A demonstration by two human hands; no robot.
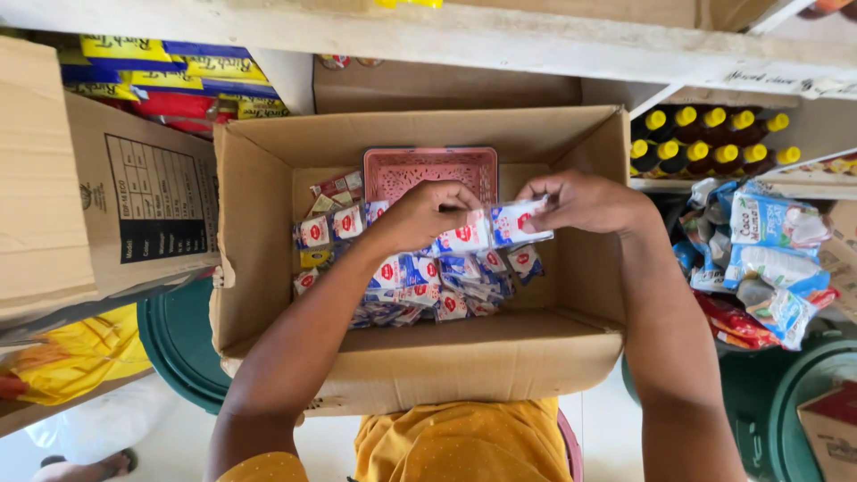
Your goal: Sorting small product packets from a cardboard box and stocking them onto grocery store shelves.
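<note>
An open cardboard box sits in front of me, holding a heap of small white-and-blue sachets with red marks. A pink plastic basket stands at the box's far side. My left hand and my right hand are both inside the box, above the heap. Together they pinch a strip of joined sachets, the left hand at its left end and the right hand at its right end.
A big closed carton stands at the left, with yellow and blue packets behind it. Dark bottles with yellow caps line a shelf at the right. Below them lie loose snack packets. Green bins flank the box.
</note>
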